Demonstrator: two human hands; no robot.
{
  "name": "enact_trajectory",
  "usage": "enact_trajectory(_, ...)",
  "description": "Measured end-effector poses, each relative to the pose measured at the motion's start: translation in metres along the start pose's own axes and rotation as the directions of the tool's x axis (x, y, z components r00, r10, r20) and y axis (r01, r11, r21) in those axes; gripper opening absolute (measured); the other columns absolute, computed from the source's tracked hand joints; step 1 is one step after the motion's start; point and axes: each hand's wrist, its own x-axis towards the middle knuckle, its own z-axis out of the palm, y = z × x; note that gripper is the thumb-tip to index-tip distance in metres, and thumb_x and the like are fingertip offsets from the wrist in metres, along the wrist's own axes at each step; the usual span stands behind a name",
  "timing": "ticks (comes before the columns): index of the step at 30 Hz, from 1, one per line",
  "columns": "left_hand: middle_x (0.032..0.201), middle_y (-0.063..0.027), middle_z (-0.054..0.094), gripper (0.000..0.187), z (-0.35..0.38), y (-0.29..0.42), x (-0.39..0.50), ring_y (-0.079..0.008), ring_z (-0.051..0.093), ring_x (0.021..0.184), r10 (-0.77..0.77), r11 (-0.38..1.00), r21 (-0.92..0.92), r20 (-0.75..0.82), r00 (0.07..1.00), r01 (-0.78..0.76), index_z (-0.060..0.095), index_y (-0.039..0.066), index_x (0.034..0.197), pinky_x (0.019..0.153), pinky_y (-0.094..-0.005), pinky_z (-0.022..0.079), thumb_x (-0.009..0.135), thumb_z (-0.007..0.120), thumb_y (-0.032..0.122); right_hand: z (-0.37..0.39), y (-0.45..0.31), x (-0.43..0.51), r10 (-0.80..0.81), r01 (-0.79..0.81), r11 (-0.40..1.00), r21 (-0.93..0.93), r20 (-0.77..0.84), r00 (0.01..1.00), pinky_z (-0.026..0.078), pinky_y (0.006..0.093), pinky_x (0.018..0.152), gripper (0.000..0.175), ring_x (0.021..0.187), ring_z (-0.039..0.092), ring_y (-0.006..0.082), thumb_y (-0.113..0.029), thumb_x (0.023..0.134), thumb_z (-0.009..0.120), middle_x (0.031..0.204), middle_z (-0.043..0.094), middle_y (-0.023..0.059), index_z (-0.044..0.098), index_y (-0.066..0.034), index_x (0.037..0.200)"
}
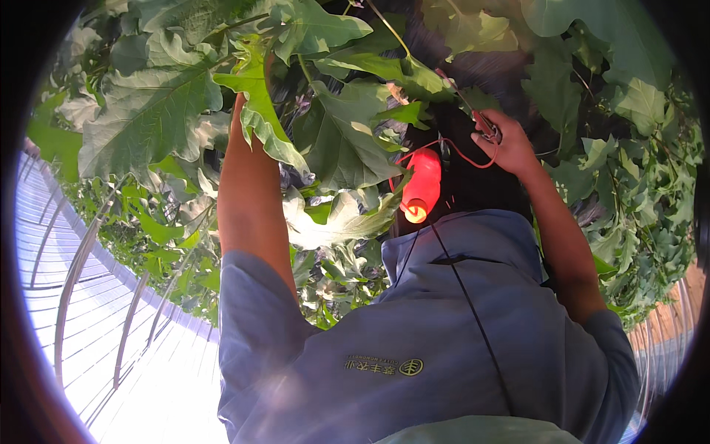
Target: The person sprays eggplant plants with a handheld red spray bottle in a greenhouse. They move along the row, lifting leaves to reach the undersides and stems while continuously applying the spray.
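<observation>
My right hand [509, 141] is closed around the red-and-metal handle of a slim hand tool [483, 123]. Its thin shaft points up and left toward a broad lobed leaf [424, 77]. A thin red tube [463, 158] loops from near this hand to a red bottle [422, 172], which hangs in front of my chest with its bright round end downward. My left forearm [252, 188] reaches up among large leaves that look like eggplant. A bright green leaf [258, 105] covers its upper part, so my left hand is hidden. Small purple flowers [299, 105] show between the leaves close by.
Dense leafy plants [627, 216] stand on the right and on the left [150, 111]. Dark sheeting [488, 61] shows between them. Curved metal hoops [77, 288] rise along a bright, pale covered wall at left. A black cord [471, 311] runs down my grey-blue shirt.
</observation>
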Motion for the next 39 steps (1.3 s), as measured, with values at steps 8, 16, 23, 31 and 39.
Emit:
enact_trajectory(8, 0.144, -0.0193, 0.066, 0.056, 0.021, -0.062, 0.044, -0.0283, 0.065, 0.133, 0.131, 0.726, 0.635, 0.249, 0.960, -0.264, 0.056, 0.002, 0.155, 0.104, -0.0372, 0.055, 0.104, 0.068, 0.020, 0.045, -0.023, 0.042, 0.002, -0.004, 0.999, 0.039, 0.032, 0.999, 0.052, 0.0350, 0.073, 0.038, 0.075, 0.061, 0.0184, -0.020, 0.093, 0.084, 0.089, 0.066, 0.0078, 0.070, -0.0038, 0.124)
enact_trajectory(16, 0.142, -0.0167, 0.067, 0.051, -0.001, 0.058, -0.101, -0.0299, 0.061, 0.137, 0.455, 0.451, 0.698, 0.357, 0.816, -0.557, 0.055, -0.002, 0.156, 0.109, -0.0398, 0.051, 0.107, 0.056, 0.012, 0.090, -0.071, 0.103, -0.187, 0.182, 0.957, 0.225, 0.000, 0.982, 0.055, 0.0369, 0.077, 0.040, 0.079, 0.066, 0.0213, -0.022, 0.091, 0.085, 0.089, 0.069, 0.0076, 0.069, -0.0059, 0.125)
enact_trajectory(23, 0.162, -0.0156, 0.056, 0.048, -0.016, 0.137, -0.213, -0.0288, 0.050, 0.152, -0.067, 0.943, 0.329, 0.027, 0.997, 0.054, 0.052, 0.001, 0.159, 0.123, -0.0405, 0.040, 0.111, 0.054, 0.005, 0.140, -0.094, 0.148, -0.215, 0.246, 0.889, 0.387, -0.124, 0.969, 0.059, 0.0445, 0.077, 0.034, 0.090, 0.077, 0.0346, -0.032, 0.089, 0.081, 0.101, 0.079, 0.0113, 0.074, -0.0158, 0.118)
enact_trajectory(31, 0.161, -0.0199, 0.056, 0.047, 0.020, 0.191, -0.269, -0.0279, 0.051, 0.151, -0.085, 0.954, 0.272, -0.160, 0.983, 0.127, 0.050, -0.005, 0.158, 0.126, -0.0400, 0.037, 0.111, 0.051, 0.002, 0.159, -0.111, 0.169, -0.182, 0.222, 0.866, 0.449, -0.131, 0.974, 0.061, 0.0422, 0.082, 0.038, 0.092, 0.078, 0.0336, -0.034, 0.088, 0.083, 0.101, 0.079, 0.0109, 0.075, -0.0164, 0.121)
enact_trajectory(39, 0.152, -0.0160, 0.065, 0.041, 0.055, 0.243, -0.350, -0.0242, 0.064, 0.135, 0.072, 0.995, 0.090, -0.242, 0.968, -0.051, 0.057, -0.003, 0.153, 0.112, -0.0387, 0.051, 0.114, 0.055, 0.012, 0.138, -0.095, 0.129, -0.219, 0.210, 0.917, 0.339, -0.012, 0.976, 0.056, 0.0337, 0.082, 0.046, 0.088, 0.068, 0.0150, -0.021, 0.092, 0.086, 0.098, 0.074, 0.0069, 0.071, -0.0095, 0.133)
